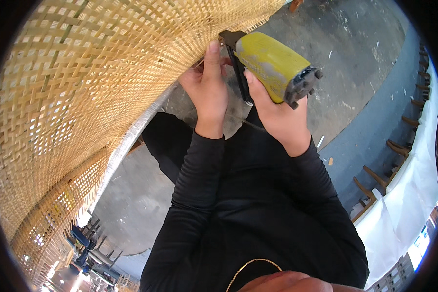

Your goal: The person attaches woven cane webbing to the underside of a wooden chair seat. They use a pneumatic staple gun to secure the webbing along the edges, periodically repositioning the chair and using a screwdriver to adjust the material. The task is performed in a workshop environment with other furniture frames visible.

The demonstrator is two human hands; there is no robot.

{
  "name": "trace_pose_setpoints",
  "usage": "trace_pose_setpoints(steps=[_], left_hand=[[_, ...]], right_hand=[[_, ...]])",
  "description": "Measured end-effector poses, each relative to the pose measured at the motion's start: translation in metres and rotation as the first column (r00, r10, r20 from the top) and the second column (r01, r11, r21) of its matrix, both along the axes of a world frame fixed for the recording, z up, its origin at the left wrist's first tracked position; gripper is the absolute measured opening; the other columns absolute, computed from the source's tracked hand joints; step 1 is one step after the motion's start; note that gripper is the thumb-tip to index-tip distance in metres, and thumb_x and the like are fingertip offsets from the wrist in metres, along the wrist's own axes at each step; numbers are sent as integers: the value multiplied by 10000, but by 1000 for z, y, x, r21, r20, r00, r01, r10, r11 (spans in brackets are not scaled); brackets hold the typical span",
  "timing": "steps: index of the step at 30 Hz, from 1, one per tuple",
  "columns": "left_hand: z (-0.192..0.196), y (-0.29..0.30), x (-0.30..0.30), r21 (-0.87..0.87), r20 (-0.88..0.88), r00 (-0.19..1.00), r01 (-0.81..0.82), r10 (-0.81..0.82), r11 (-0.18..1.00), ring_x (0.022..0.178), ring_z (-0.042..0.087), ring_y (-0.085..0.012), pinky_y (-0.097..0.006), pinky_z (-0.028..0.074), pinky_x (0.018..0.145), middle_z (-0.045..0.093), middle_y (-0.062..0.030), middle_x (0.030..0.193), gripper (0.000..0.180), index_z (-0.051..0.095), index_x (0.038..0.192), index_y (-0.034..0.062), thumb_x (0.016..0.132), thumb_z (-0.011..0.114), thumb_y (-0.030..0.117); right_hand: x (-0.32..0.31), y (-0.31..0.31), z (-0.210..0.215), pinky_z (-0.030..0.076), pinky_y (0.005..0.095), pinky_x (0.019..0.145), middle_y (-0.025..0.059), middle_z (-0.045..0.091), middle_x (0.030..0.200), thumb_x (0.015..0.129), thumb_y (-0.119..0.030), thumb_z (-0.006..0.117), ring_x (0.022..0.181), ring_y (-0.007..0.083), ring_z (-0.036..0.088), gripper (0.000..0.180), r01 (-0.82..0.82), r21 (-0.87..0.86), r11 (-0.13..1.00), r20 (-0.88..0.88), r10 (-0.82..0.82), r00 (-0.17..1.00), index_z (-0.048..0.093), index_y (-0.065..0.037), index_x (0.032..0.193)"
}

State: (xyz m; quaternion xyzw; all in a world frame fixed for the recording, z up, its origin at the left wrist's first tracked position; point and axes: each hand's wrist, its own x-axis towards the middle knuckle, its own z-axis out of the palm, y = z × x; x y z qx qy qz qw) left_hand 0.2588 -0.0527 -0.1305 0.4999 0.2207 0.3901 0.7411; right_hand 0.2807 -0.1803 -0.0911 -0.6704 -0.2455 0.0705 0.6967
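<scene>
A large panel of woven cane point(97, 73) fills the left and upper left, its edge curving down from the top. My left hand point(210, 92) is closed at that edge, thumb upright against the weave and fingers partly hidden behind. In my right hand point(282, 119) is a yellow staple gun point(272, 61) with a worn, scuffed body and a dark end cap. Its dark nose meets the panel's edge, just beside my left thumb. A thin hose trails below the tool. Whitish material point(131, 131) runs along the panel's lower edge.
Grey concrete floor point(345, 63) lies beneath, with small scraps scattered on it. Along the right stands a row of wooden legs point(374, 177) by white sheeting point(399, 209). Wooden furniture frames point(100, 253) show at lower left. My dark-clothed legs are below my hands.
</scene>
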Motion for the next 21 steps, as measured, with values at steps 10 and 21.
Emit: trace_pose_setpoints(steps=[10, 21], left_hand=[[2, 6, 5, -6, 8, 1000, -4, 4, 1000, 689, 573, -77, -233, 456, 563, 672, -23, 941, 185, 637, 1112, 14, 1007, 707, 148], [5, 1, 3, 26, 44, 999, -29, 28, 999, 670, 562, -81, -239, 458, 561, 647, -23, 887, 169, 636, 1084, 6, 1015, 696, 148]], right_hand=[[-3, 0, 4, 552, 292, 880, 87, 740, 1161, 950, 9, 716, 1027, 137, 703, 281, -38, -77, 996, 66, 43, 997, 663, 42, 1223], [-8, 0, 1, 563, 281, 833, 85, 748, 1106, 947, 33, 698, 978, 131, 707, 263, -48, -67, 997, 40, 51, 998, 669, 41, 1208]])
